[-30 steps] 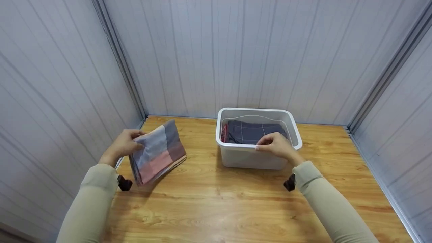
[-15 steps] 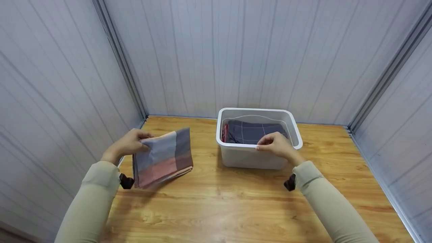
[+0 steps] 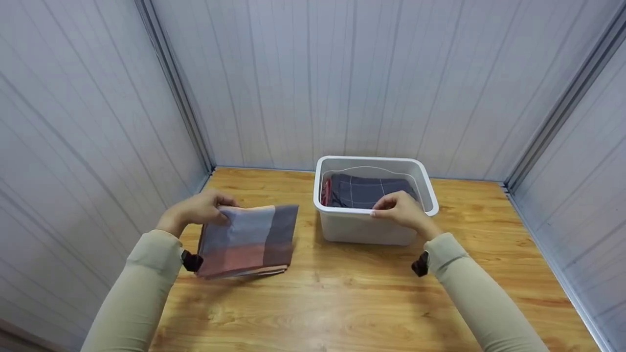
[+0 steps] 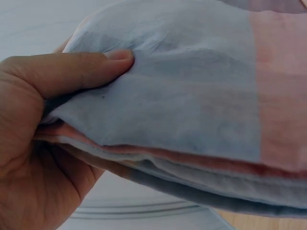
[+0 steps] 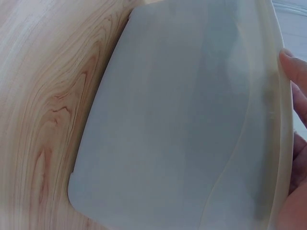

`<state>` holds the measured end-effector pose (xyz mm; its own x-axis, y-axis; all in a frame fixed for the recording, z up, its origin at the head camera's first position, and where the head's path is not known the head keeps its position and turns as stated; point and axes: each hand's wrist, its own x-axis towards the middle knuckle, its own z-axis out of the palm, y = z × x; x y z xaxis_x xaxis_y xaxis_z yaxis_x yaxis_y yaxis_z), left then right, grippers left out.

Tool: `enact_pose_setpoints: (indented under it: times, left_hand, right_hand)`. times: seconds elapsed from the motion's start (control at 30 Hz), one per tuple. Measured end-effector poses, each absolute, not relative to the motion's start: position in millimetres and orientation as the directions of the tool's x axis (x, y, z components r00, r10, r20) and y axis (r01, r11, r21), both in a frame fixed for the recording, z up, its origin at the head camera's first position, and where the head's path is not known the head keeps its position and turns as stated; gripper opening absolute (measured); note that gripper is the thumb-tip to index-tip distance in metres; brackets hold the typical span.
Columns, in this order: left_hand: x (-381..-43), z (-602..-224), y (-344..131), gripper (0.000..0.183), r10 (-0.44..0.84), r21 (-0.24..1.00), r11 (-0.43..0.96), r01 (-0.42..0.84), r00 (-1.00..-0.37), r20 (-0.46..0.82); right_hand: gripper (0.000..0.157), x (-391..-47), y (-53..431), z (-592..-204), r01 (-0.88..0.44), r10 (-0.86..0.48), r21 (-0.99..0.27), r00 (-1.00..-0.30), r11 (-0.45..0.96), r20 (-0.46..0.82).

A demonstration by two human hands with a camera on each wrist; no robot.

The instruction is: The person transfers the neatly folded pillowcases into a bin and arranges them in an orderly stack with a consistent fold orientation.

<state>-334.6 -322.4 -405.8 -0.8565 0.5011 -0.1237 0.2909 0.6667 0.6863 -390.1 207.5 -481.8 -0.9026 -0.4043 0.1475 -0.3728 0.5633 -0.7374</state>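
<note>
A folded checked cloth (image 3: pixel 249 239) in grey-blue, pink and dark grey hangs from my left hand (image 3: pixel 200 210), which pinches it by its upper left corner. In the left wrist view the thumb (image 4: pixel 86 72) lies on top of the cloth's layers (image 4: pixel 192 105), and the fingers are hidden beneath. My right hand (image 3: pixel 401 210) grips the front rim of a white plastic bin (image 3: pixel 367 230), thumb outside and fingers over the inner side. Inside the bin lie a dark grey cloth (image 3: pixel 362 190) with thin white lines and something red (image 3: pixel 325 192) at its left.
The bin stands on a wood-grain tabletop (image 3: pixel 313 303), close to the back wall (image 3: pixel 313 83). Pale panelled walls enclose the left, back and right sides. A dark wrist camera (image 3: pixel 191 261) sits under the left cuff, near the cloth.
My left hand has moved right and slightly toward me, carrying the folded cloth nearer the bin. The cloth has swung more level. My right hand and the bin have stayed put.
</note>
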Motion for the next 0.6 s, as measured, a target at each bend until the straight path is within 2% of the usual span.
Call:
enact_pose_setpoints:
  times: [0.4, 0.6]
  left_hand:
    - [-334, -392, -284, 0.043, 0.632, 0.632, 0.648, 0.424, -0.763, -0.136]
    - [-332, -387, -265, 0.041, 0.660, 0.633, 0.634, 0.444, -0.738, -0.143]
  right_hand:
    - [0.017, -391, 208, -485, -0.360, -0.389, -0.729, -0.911, 0.583, 0.139]
    - [0.018, -389, 206, -480, -0.352, -0.378, -0.726, -0.916, 0.591, 0.136]
